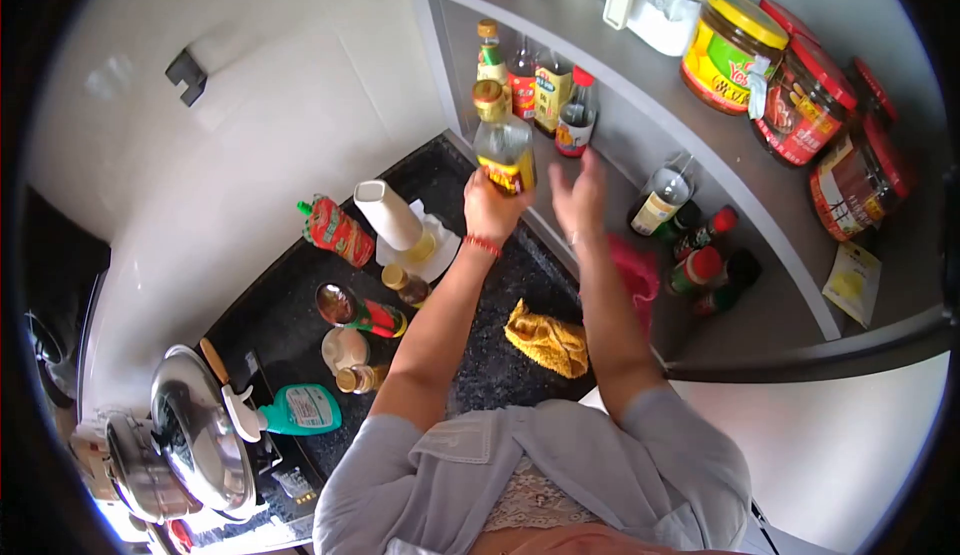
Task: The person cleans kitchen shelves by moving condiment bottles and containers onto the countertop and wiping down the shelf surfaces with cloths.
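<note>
My left hand (490,210) is wrapped round the lower part of a clear bottle (505,150) with a gold-brown cap and a yellow label. It holds the bottle upright in front of the shelf. To its right, my right hand (580,195) is empty, with thumb and fingers apart. Just beyond that hand, a dark sauce bottle (577,115) with a red cap stands on the shelf. Behind the held bottle are more sauce bottles (551,90), partly hidden. A yellow cloth (548,340) lies crumpled on the dark counter (490,365) below my forearms.
Jars (735,50) and white-handled containers (665,5) fill the upper curved shelf (600,40). Several bottles (662,198) stand lower right, beside a pink cloth (632,275). Counter left: red squeeze pouch (338,230), white cylindrical container (388,217), small jars (405,283), green spray bottle (303,410), lidded pan (200,435).
</note>
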Motion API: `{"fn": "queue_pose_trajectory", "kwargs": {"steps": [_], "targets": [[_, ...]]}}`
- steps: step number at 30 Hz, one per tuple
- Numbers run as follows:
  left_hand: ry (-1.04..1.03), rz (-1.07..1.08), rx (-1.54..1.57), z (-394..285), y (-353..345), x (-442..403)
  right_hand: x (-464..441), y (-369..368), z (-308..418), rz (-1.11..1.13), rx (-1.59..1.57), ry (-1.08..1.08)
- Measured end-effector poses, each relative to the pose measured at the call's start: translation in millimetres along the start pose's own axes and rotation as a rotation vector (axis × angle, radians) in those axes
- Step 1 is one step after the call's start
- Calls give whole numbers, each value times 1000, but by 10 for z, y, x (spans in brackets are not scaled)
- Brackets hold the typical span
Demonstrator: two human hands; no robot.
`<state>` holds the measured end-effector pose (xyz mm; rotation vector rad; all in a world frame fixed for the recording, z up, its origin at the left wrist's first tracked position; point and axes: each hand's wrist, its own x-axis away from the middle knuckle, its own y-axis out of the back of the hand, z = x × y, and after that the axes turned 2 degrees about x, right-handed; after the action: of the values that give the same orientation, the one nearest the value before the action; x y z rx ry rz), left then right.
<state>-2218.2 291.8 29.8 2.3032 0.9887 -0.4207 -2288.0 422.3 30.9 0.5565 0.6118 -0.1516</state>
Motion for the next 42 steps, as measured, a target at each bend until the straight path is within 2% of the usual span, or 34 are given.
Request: {"fn": "queue_pose_trajectory", "kwargs": {"steps": [1,2,4,5,9,12,15,18,19,22,24,25,26,27,28,29,31,32,34,36,38,40,42], "targets": [[7,-9,44,27,-153,-187,250,20,-13,1,-78,69],[135,70,104,-41,-242,-352,456,235,135,77,-150,140],[207,140,-24,59,-480,-593,791,506,205,152,-213,217],[266,179,-44,44,-529,-674,901,607,181,192,-263,180],[259,148,-55,239,-751,-783,1053,899,41,208,-369,94],[234,58,-201,256,-853,-831,1075,1059,39,170,-319,112],[212,50,-253,329,-970,-917,1154,1142,35,243,-338,110],[353,18,-33,362,-1103,-944,1261,1152,-12,295,-358,130],[362,30,-63,283,-1064,-920,1290,1176,-16,333,-346,131],[198,-166,21,329,-1154,-846,1347,1186,50,414,-375,129],[316,-78,35,242,-1055,-781,1391,1172,46,471,-383,140],[383,-47,46,127,-933,-695,1367,1152,79,425,-342,268],[486,-70,69,-67,-787,-574,1382,1121,114,449,-360,157],[354,-168,111,36,-835,-363,1398,1085,153,464,-372,45],[298,-115,70,116,-772,-124,1402,1051,192,470,-375,-70],[123,-109,149,82,-548,181,1413,941,171,524,-417,-29],[4,-158,364,-435,259,840,1396,604,111,616,-495,58],[37,-155,541,-588,568,1201,1299,485,383,729,-635,196],[-455,-122,255,-654,1129,1683,1473,144,427,763,-460,361],[-335,-91,226,-696,1441,2083,1593,-210,657,736,-481,477],[-91,-227,244,-548,1475,2368,1654,-348,931,760,-513,439],[169,-226,43,-419,1514,2460,1729,-577,911,863,-615,427],[252,-328,-43,-72,1414,2542,1789,-509,993,792,-621,320]]}}
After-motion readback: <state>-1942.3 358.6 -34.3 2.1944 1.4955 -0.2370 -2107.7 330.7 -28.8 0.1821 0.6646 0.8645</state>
